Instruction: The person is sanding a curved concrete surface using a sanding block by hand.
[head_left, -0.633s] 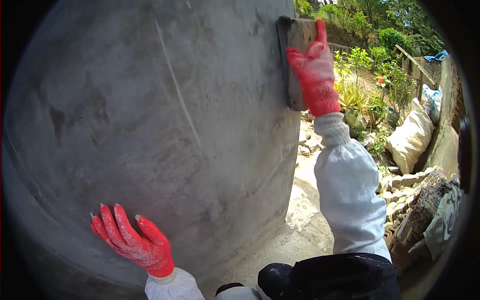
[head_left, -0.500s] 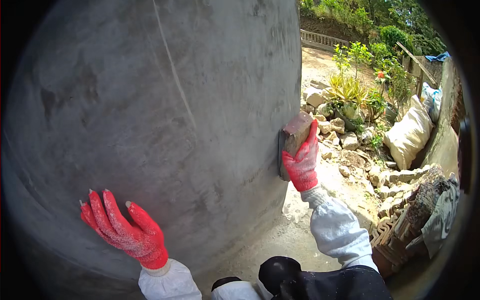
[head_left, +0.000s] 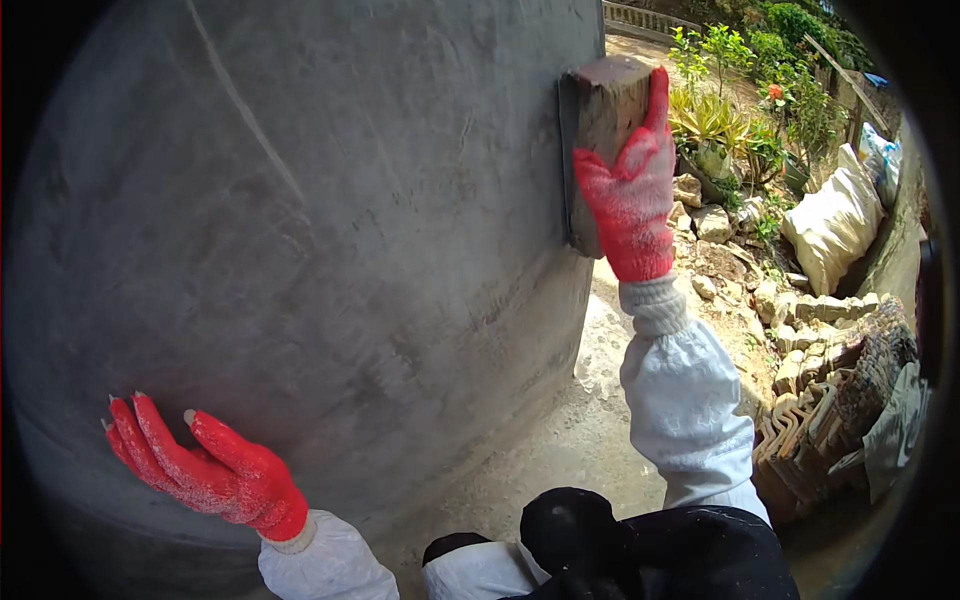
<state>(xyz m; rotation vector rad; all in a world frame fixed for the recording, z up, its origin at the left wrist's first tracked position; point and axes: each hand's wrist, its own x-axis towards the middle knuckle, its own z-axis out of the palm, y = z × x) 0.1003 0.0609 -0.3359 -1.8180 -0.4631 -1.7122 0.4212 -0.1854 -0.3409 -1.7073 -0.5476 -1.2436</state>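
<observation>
A large curved grey cement wall point(head_left: 350, 260) fills the left and middle of the view, with a pale line running down its upper part. My right hand point(head_left: 637, 205), in a dusty red glove, grips a hand float point(head_left: 612, 105) that looks like a worn wooden block on a thin dark plate. The plate rests against the wall near its right edge. At the lower left, my left hand point(head_left: 215, 475) wears a red glove with the fingertips bare. Its fingers are spread beside the wall, holding nothing; whether they touch it I cannot tell.
Loose stones point(head_left: 712, 224) and green plants point(head_left: 715, 120) lie beyond the wall on the right. A stuffed white sack point(head_left: 835, 225) leans farther right, above stacked roof tiles point(head_left: 810, 425). Concrete ground point(head_left: 560, 455) runs along the wall's foot.
My right hand has moved up along the wall with the float, and the arm is stretched farther. My left hand sits slightly lower and farther left. The view has shifted a little.
</observation>
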